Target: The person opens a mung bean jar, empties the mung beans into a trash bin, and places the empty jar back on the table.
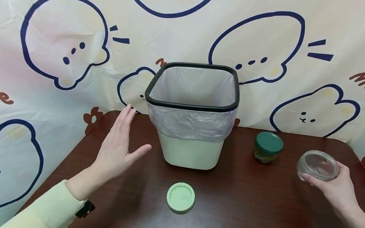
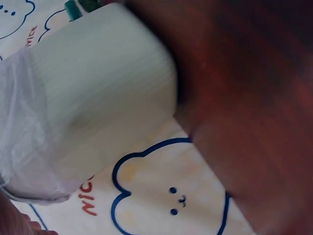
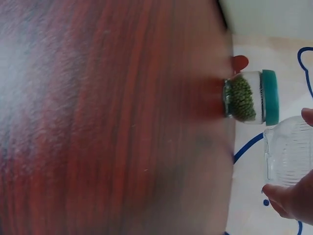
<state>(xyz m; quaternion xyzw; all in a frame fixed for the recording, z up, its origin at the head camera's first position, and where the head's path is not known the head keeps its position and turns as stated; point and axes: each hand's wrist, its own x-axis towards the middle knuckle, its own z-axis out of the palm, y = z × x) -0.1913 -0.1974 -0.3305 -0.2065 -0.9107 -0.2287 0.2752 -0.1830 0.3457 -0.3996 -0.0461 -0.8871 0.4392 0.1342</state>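
In the head view my right hand (image 1: 340, 189) holds an open clear jar (image 1: 317, 165) at the table's right side, thumb and fingers round it. That jar (image 3: 291, 152) looks empty in the right wrist view, gripped by the hand (image 3: 293, 196). My left hand (image 1: 114, 153) is raised, fingers straight and thumb spread, just left of the bin (image 1: 191, 151), holding nothing. Only part of the left hand (image 2: 22, 220) shows in the left wrist view. A jar with a green lid (image 1: 268, 145) stands between bin and clear jar; green grains (image 3: 242, 99) fill its lower part.
A light green round lid (image 1: 181, 197) lies on the brown table (image 1: 243, 227) in front of the bin. The bin has a black rim (image 1: 190, 107) and a translucent liner (image 1: 195, 123). A printed cloth (image 1: 180, 38) hangs behind.
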